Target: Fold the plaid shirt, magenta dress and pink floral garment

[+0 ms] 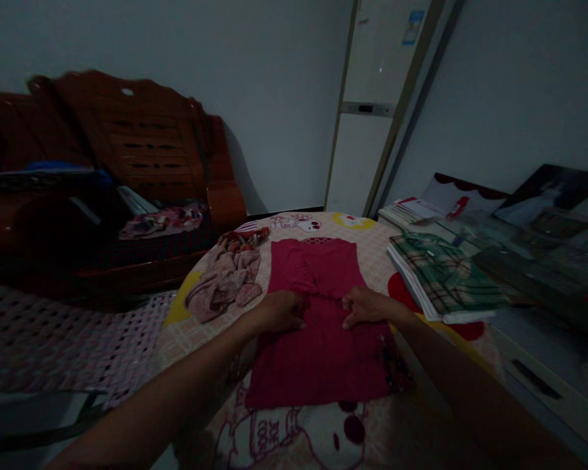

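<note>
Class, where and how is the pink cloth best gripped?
Probably pinch both corners of its near edge, from the person's side: the pink cloth lies mostly flat, that edge fairly straight and uncovered, with the left hand and right hand farther up.

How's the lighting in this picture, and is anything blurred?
Head view: dim overall, with a small glint on the bench and a shadow beside it on the wall; head view: the pink garment is fairly distinct, while the clutter at far right looks soft.
</note>
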`<control>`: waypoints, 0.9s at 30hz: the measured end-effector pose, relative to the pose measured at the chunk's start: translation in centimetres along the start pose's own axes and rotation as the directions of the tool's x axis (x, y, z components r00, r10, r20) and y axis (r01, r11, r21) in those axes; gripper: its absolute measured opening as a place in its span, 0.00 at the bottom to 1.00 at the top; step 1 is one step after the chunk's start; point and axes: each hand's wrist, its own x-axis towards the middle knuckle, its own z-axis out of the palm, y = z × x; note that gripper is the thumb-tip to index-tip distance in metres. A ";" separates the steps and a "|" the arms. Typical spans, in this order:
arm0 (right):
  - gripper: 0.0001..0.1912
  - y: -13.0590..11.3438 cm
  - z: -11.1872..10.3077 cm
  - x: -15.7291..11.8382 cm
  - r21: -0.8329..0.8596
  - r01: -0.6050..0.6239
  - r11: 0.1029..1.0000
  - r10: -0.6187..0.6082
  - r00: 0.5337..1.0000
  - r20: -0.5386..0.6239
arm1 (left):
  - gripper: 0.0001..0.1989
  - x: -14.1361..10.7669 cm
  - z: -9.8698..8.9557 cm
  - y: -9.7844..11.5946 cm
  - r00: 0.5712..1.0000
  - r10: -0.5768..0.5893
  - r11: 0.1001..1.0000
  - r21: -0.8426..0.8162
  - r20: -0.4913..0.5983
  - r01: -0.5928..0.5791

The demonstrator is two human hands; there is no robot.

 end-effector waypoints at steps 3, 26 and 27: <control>0.17 -0.1 -0.1 -0.3 0.082 0.000 0.997 0.002 1.000 -0.031 | 0.06 -0.2 0.0 0.0 0.997 0.075 0.997 -0.036 -0.010 -0.075; 0.05 -0.8 -1.0 -1.9 0.129 0.128 0.983 -0.095 0.967 -0.235 | 0.10 -0.2 -0.1 -1.1 0.938 0.247 0.920 -0.244 -0.243 -0.305; 0.05 -0.9 -1.7 -1.9 0.111 0.142 0.984 -0.108 0.957 -0.270 | 0.09 0.0 -1.0 -1.1 0.933 0.245 0.925 -0.226 -0.262 -0.306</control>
